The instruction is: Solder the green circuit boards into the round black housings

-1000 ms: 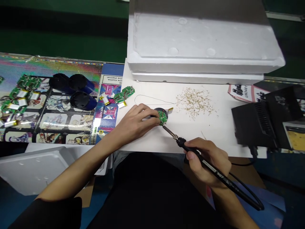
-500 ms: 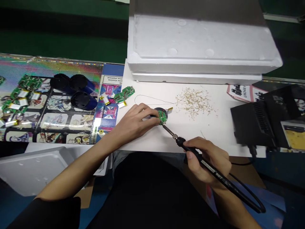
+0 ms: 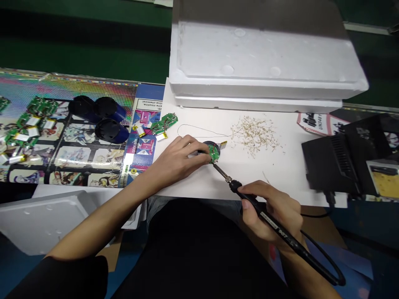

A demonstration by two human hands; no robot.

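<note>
My right hand is closed around a black soldering iron, its tip touching or very near the lower edge of a small green circuit board. That board sits in a round dark housing. Curled over the housing's left side, my left hand grips it, with fingertips on the board; part of the housing is hidden beneath the fingers. A small silver battery on thin wires sticks out at the board's right. A thin wire lies on the white sheet just beyond my left hand.
Many tiny beige bits are scattered on the white sheet. White foam boxes stand behind. At right sits a black soldering station with a yellow sponge. Leftward lie dark blue cups, green boards and small batteries.
The soldering iron's handle has turned slightly in my right hand, while its tip stays at the board. My left hand keeps its hold. The whole view has shifted a little.
</note>
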